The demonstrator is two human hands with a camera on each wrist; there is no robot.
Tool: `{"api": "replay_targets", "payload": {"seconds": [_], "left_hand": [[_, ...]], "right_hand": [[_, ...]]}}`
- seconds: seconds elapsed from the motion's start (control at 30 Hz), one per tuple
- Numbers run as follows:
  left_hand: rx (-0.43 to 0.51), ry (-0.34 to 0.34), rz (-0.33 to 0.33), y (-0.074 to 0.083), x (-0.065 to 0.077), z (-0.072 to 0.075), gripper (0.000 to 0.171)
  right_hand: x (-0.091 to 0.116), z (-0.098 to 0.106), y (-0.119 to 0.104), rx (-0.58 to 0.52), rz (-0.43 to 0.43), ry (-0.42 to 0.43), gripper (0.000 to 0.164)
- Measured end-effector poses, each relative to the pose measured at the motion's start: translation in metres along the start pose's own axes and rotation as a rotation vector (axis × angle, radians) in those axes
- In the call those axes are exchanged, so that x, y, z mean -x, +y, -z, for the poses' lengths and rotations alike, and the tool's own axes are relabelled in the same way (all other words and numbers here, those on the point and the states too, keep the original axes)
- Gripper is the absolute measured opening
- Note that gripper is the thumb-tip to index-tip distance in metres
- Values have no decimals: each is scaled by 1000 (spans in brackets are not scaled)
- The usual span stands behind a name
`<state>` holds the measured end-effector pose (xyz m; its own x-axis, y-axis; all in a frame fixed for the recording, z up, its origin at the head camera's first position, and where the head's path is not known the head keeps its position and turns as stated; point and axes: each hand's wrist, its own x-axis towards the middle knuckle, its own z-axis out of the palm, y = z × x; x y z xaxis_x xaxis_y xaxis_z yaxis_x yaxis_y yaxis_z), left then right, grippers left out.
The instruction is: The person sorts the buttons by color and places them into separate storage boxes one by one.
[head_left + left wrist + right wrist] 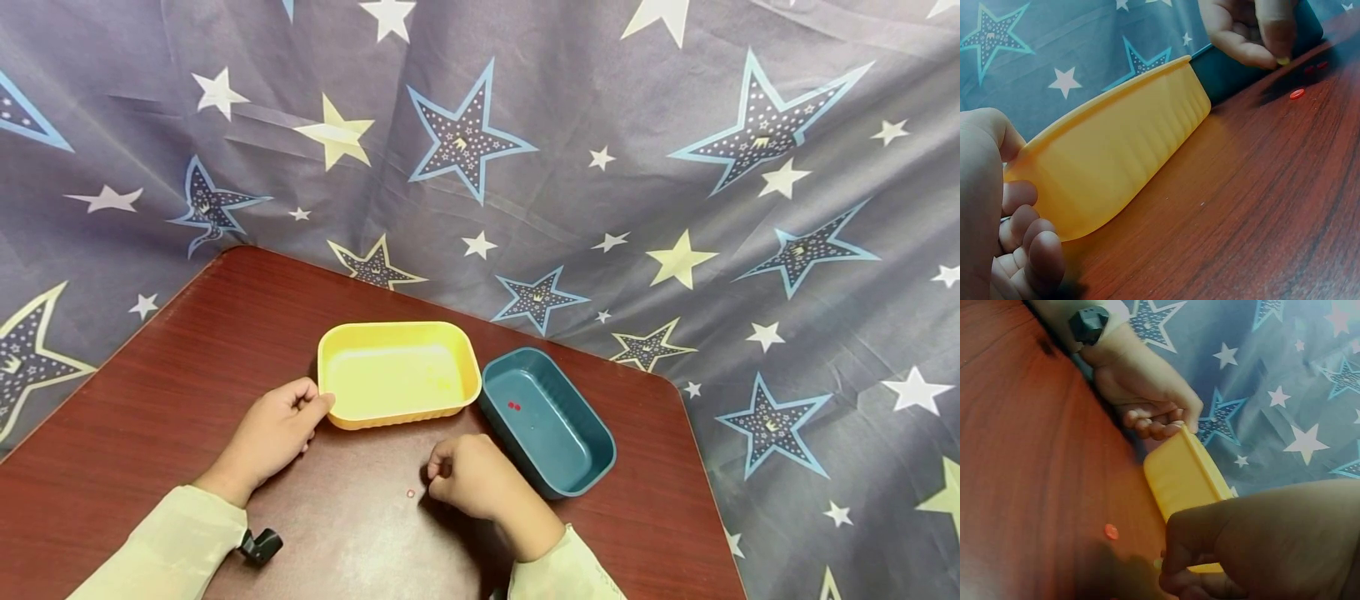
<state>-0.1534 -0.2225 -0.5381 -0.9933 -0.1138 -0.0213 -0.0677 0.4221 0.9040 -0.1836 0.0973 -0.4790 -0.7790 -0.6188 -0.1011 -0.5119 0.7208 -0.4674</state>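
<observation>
My left hand grips the front left corner of a yellow plastic bin, thumb at the rim and fingers against its outer wall. Just in front of the bins, low over the table, my right hand pinches a small yellow piece between thumb and finger. Beside that hand a small red disc lies on the table, also seen as a red disc in the right wrist view. Two more red pieces show in the shadow under the right hand in the left wrist view.
A dark teal bin stands at an angle right of the yellow one, with small red pieces inside. Faint yellow bits lie in the yellow bin. A star-patterned cloth hangs behind the reddish-brown table.
</observation>
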Motion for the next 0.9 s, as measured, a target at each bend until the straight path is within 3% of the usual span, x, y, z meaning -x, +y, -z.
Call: {"api": "replay_targets", "payload": {"seconds": [0.3,0.57,0.9], "left_hand": [[-3,-2,-3,-1,-1,0,45],[12,-7,0,-2,-1,-1,43],[9,-2,-1,0,0,0,42]], "right_hand": [[-9,30,10,-197,-19,47,13],[-23,56,15,-242,-60,101,6],[-52,79,15,-452,-138,93,9]]}}
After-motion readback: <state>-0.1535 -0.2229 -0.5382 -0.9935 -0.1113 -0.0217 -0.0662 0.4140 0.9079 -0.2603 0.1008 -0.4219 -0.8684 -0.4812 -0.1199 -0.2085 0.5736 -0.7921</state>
